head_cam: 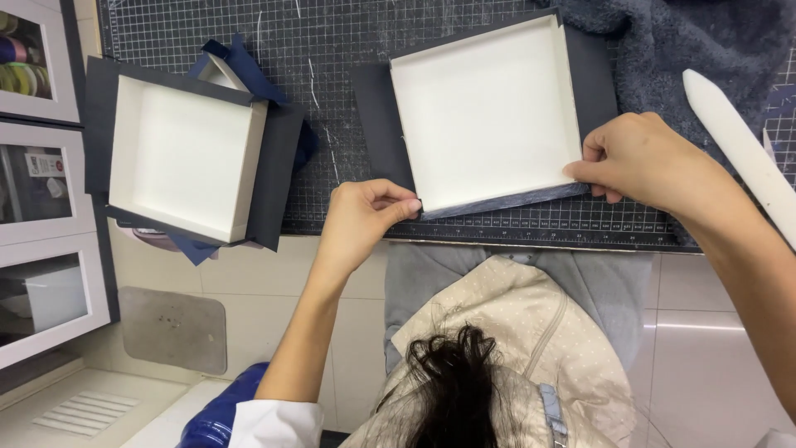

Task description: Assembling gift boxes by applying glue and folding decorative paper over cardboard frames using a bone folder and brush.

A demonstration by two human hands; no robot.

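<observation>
A shallow white square box tray [485, 108] lies on a dark navy paper sheet [593, 70] on the gridded cutting mat [332, 50]. The sheet's near flap is folded up against the tray's near wall. My left hand [361, 220] pinches that flap at the tray's near left corner. My right hand [643, 158] presses the flap at the near right corner. Both hands grip the paper edge against the tray wall.
A second white tray [178, 153] on navy paper rests at the mat's left edge, over blue paper scraps [240, 58]. A white bone folder [742, 149] lies at right beside a dark fuzzy cloth [688, 37]. Glass-front cabinets [37, 174] stand at left.
</observation>
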